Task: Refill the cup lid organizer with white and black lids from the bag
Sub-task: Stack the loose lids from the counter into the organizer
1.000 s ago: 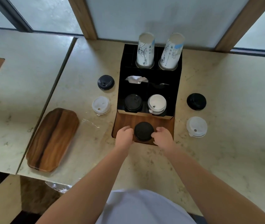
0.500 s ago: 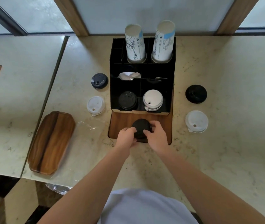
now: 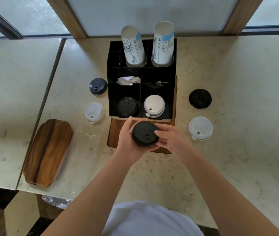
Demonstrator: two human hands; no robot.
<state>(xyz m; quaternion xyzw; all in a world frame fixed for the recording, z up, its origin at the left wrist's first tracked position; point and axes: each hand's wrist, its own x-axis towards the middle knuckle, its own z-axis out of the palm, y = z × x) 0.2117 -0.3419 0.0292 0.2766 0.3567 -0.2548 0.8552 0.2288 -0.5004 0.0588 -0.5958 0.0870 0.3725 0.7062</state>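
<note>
While a second ago it lay on the wooden base [image 3: 118, 128], the black lid [image 3: 145, 133] is now lifted, gripped between left hand [image 3: 128, 138] and right hand [image 3: 172, 140] fingers, just short of the organizer [image 3: 172, 79].

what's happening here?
A person is restocking a black organizer on a marble counter. Both hands hold a stack of black lids just in front of it: the left hand cups it from below, the right hand grips its side. The front compartments already hold black lids and white lids. Four loose lids lie on the counter beside the organizer.
</note>
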